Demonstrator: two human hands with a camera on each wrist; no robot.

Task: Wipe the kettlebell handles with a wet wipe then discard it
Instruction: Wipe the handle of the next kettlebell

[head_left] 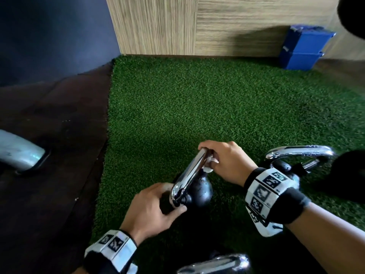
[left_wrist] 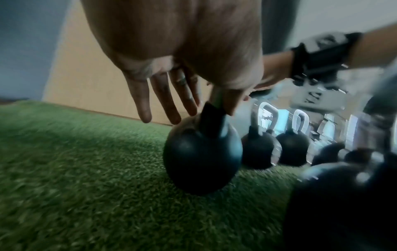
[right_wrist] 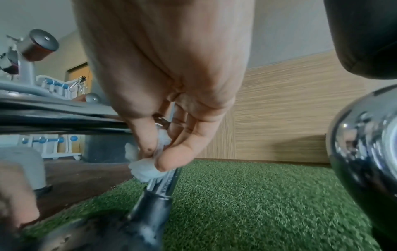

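Green turf [head_left: 217, 107] covers most of the floor, dark flooring to the left, wood-panel wall behind, blue bins [head_left: 304, 48] in the far right corner. No waste bin identifiable in view, so where the wipe gets discarded is unclear.

Small kettlebell [head_left: 197, 191], black body, stands on the turf in front of the person. Its chrome handle [head_left: 192, 171] runs up and away. Second kettlebell handle [head_left: 300, 153] just to the right, a third one [head_left: 215, 264] at the near edge; left wrist view shows more bells lined up beyond.

Left hand [head_left: 150, 210] steadies the bell at the near handle base: thumb against the post, other fingers [left_wrist: 163, 101] straight and spread, not wrapped.

Right hand [head_left: 225, 161] sits at the far top corner of the handle, thumb and fingers pinching a bunched wet wipe [right_wrist: 148, 168] against the chrome.

Risks, my read:
- Wipe is wadded small, so contact area is low; underside and posts could get skipped.
- Wet chrome plus a loose left-hand brace: bell could tip on the soft turf if the right hand pushes sideways.
- Neighbouring handles are close; knuckles could knock them.
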